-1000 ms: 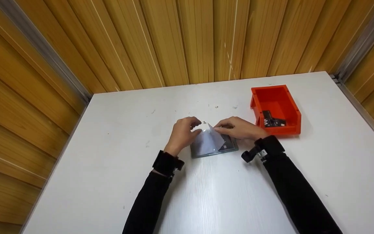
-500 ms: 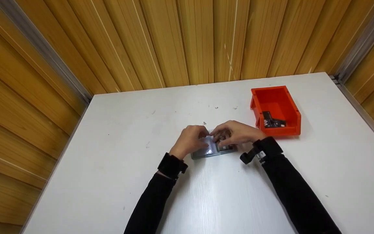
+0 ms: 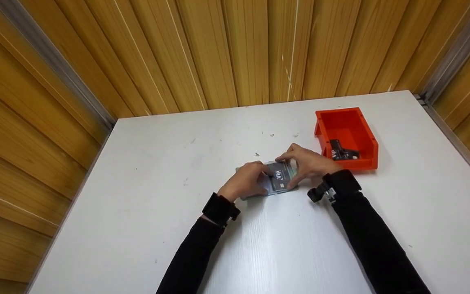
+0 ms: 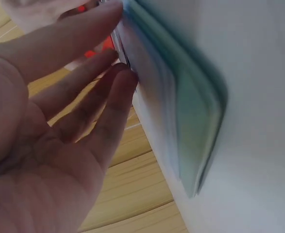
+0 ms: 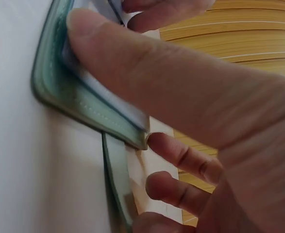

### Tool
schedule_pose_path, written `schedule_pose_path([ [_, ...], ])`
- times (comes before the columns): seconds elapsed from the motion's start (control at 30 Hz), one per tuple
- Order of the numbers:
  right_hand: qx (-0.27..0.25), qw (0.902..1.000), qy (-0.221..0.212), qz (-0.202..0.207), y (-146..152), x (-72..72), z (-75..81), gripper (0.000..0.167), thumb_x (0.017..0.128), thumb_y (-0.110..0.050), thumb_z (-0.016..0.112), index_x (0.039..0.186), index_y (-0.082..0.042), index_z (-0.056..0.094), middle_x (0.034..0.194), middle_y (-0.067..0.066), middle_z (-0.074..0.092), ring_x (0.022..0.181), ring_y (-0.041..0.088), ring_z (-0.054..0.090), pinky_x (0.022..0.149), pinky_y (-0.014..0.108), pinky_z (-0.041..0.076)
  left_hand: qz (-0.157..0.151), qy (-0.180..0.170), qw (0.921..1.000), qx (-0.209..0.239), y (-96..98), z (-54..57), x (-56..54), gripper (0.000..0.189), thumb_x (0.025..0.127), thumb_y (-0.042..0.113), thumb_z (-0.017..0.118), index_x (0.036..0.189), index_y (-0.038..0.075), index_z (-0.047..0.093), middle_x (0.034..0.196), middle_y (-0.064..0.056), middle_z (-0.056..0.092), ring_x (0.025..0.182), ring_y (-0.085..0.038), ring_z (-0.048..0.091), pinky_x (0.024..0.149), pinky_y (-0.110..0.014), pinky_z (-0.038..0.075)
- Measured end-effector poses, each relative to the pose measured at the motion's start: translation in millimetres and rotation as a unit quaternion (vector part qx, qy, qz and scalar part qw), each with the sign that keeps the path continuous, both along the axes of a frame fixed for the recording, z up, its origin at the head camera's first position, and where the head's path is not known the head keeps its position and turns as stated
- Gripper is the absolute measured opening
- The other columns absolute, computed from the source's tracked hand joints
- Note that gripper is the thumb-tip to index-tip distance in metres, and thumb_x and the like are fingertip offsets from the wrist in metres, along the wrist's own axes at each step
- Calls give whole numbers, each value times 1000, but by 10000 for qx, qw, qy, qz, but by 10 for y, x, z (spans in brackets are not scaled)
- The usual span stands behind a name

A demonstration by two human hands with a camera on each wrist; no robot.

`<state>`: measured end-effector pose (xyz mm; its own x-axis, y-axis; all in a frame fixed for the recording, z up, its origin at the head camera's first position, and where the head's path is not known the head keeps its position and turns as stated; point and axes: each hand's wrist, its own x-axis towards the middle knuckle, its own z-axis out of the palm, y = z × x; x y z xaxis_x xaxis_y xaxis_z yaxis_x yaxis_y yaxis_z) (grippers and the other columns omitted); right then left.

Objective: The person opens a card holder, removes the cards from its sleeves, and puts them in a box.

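Observation:
A green card holder (image 3: 249, 197) with clear sleeves lies spread on the white table. A dark card marked "Vip" (image 3: 280, 179) shows in its right half. My left hand (image 3: 246, 179) grips the left half, thumb towards the near edge and fingers over the sleeves. At the right end, my right hand (image 3: 310, 162) spans the holder, thumb at the near edge and index finger at the far edge. In the right wrist view, the right thumb (image 5: 118, 53) presses the sleeve, and a green strap (image 5: 115, 170) sticks out from the holder.
An orange bin (image 3: 353, 164) stands behind and to the right of the right hand, with several dark cards (image 3: 343, 153) inside. Wood-patterned panels (image 3: 251, 53) rise behind the table (image 3: 157, 196) and along both sides.
The raised white sleeve has come down flat to the left, baring the Vip card. My left hand has moved right and nearer; the right hand has shifted to the holder's right end.

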<state>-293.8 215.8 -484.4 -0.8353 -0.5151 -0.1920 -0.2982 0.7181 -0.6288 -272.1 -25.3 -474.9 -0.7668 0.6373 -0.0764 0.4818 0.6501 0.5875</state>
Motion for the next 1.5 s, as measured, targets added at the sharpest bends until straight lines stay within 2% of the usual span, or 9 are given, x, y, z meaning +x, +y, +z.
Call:
schedule_pose_path([
  [0.1,72,10000,28,4,0,-7,-10,82,69,-25,98,142,-14,63,124,11,49,119,29,50,105,48,49,589,-609,9951,514,30,-10,16,40,91,10,78,128,-1,68,123,-14,71,110,-24,68,96,-34,56],
  [0.2,121,9999,43,8,-4,-18,-17,82,69,-26,98,143,-14,63,124,10,50,117,28,51,104,46,49,1284,-1334,9763,1125,53,-17,26,38,97,19,71,129,-2,65,125,-14,69,111,-23,67,96,-34,55],
  [0.33,35,10000,-40,-24,1,-25,-19,84,68,-25,98,143,-13,63,123,10,51,117,28,51,103,45,48,1908,-2390,9300,2036,62,-36,8,42,99,22,66,131,-6,62,125,-16,67,111,-23,64,96,-33,53],
  [0.47,-81,10000,-49,-29,14,-25,-30,84,67,-25,99,142,-12,63,123,11,51,117,28,51,103,43,46,2047,-3265,8774,2859,56,-59,-25,43,100,15,62,129,-16,59,127,-23,66,116,-29,67,103,-35,55],
  [0.53,-136,9999,-47,-30,19,-27,-37,84,66,-24,100,142,-12,64,122,11,51,116,28,51,102,42,45,2029,-3531,8599,3076,41,-68,-39,40,101,13,59,127,-18,60,127,-26,66,118,-30,68,106,-35,54],
  [0.6,-174,9998,-29,-6,25,-30,-46,84,66,-24,100,141,-11,64,122,12,51,115,28,51,101,42,45,1998,-3664,8530,3135,20,-78,-57,38,101,12,57,126,-16,62,126,-26,68,116,-30,69,107,-35,53],
  [1.17,-118,9999,-5,29,51,-15,-37,85,68,-28,99,144,-11,62,124,13,48,116,30,49,103,44,44,2182,-3750,8451,3123,-5,-157,-132,33,100,12,59,125,-8,68,118,-16,74,104,-18,72,102,-30,55],
  [1.33,-35,10000,35,13,57,-17,-30,85,69,-29,98,144,-14,61,122,12,50,107,27,51,94,38,46,2057,-3661,8500,3179,17,-150,-126,33,101,11,57,125,-9,67,118,-18,73,104,-19,71,104,-32,53],
  [1.5,90,9999,66,-7,48,-18,-20,85,69,-29,98,143,-16,60,124,12,52,94,24,55,87,35,48,2117,-3495,8579,3114,39,-148,-106,32,99,10,55,118,-11,70,99,-12,74,90,-17,68,98,-32,56],
])
